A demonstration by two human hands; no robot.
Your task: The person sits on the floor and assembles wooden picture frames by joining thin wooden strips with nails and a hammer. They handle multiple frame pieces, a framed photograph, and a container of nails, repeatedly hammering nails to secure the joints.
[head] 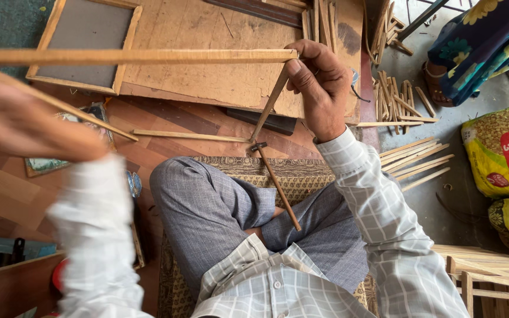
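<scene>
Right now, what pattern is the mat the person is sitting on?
The mat has a fine woven tan-and-brown geometric pattern with a darker border, seen best in the head view.

We note the right hand (320, 88) gripping the corner of a wooden frame (136, 56); the blurred left hand (25, 121) holds its other side. A hammer (275, 185) rests across the lap.

A small hammer (275, 184) lies across a patterned mat (301, 176), loose wooden slats (415, 158) are scattered on the concrete floor (443, 206) beside two printed sacks (502, 150) — a framed grey panel (83, 44) rests on a worn plywood board (219, 65) — and another person's floral garment (478, 41) shows at upper right.
</scene>
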